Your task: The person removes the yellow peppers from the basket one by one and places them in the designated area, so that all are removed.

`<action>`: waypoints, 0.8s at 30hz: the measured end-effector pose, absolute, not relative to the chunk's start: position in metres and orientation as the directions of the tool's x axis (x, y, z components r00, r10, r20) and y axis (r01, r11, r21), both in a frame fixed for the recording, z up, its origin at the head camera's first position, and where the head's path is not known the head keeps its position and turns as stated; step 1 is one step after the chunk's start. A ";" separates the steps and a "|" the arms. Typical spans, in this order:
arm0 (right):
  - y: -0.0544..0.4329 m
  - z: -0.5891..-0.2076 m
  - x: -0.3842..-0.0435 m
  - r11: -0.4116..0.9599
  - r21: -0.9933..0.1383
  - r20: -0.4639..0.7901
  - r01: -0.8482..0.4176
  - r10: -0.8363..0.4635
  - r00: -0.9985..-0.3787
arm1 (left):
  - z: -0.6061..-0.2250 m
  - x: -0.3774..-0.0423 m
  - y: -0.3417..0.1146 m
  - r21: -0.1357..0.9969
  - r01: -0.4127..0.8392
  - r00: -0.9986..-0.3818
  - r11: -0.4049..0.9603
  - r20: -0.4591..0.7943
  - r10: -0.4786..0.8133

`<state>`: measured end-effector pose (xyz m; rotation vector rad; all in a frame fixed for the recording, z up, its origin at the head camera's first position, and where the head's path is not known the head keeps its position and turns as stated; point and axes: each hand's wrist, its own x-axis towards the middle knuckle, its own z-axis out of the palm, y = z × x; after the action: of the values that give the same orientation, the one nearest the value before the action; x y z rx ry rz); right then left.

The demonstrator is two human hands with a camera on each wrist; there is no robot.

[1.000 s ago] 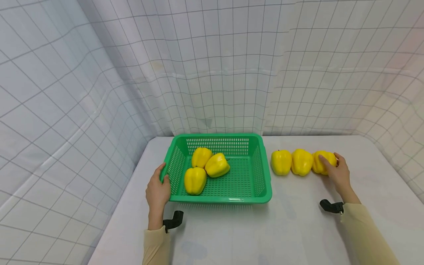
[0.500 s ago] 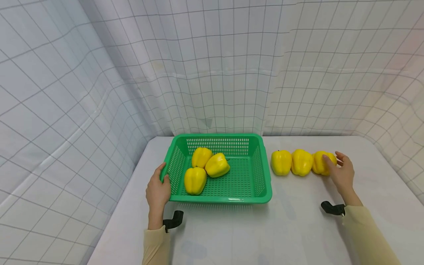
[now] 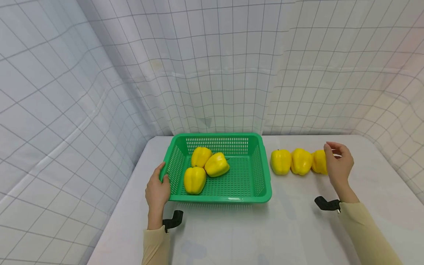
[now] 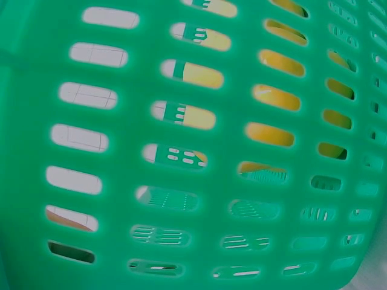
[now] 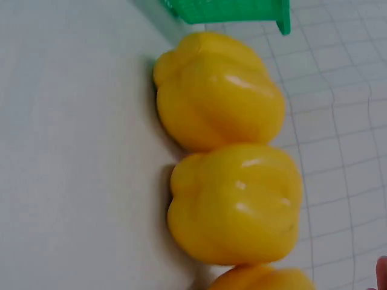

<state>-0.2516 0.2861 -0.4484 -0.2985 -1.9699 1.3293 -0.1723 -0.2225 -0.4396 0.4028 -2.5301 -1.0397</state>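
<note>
My left hand (image 3: 157, 189) grips the left rim of a green plastic basket (image 3: 218, 199), thumb on the inner side. Inside the basket lie three yellow bell peppers: a front one (image 3: 194, 180), a back one (image 3: 201, 157) and a tilted one (image 3: 216, 165). To the right of the basket, three more form a touching row: a left bell pepper (image 3: 281, 162), a middle bell pepper (image 3: 301, 162) and a right bell pepper (image 3: 319, 162). My right hand (image 3: 340, 163) hovers by the right one, partly covering it, its fingers loosely bent around nothing.
The slotted basket wall (image 4: 127, 142) fills the left wrist view. A white table (image 3: 251, 235) carries everything, and white grid-patterned curtains (image 3: 218, 73) enclose its back and sides. Each wrist wears a black camera mount (image 3: 327, 203).
My right hand has come off the rightmost bell pepper and lifted slightly, its fingers bending more. The left hand, basket and peppers have stayed in place.
</note>
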 end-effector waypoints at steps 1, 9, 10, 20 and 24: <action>0.281 -0.444 -0.251 0.426 -0.881 0.431 -0.207 0.540 -0.723 | -0.440 -0.172 -0.223 0.718 -0.119 -0.889 0.686 0.232 -0.396; 0.234 -0.410 -0.243 0.386 -0.869 0.455 -0.311 0.373 -0.809 | -0.441 -0.171 -0.223 0.719 -0.120 -0.888 0.685 0.231 -0.398; 0.229 -0.407 -0.242 0.385 -0.868 0.451 -0.313 0.347 -0.822 | -0.441 -0.171 -0.223 0.719 -0.119 -0.888 0.685 0.231 -0.397; 0.186 -0.384 -0.242 0.444 -0.834 0.364 -0.329 -0.005 -0.931 | -0.440 -0.172 -0.223 0.718 -0.118 -0.888 0.686 0.232 -0.396; 0.170 -0.378 -0.245 0.445 -0.836 0.292 -0.322 -0.137 -0.947 | -0.440 -0.172 -0.223 0.717 -0.119 -0.889 0.686 0.231 -0.395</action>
<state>-0.2445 0.1699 -0.3779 0.4033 -2.5109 1.5127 -0.1721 -0.2228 -0.4398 0.4022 -2.5304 -1.0395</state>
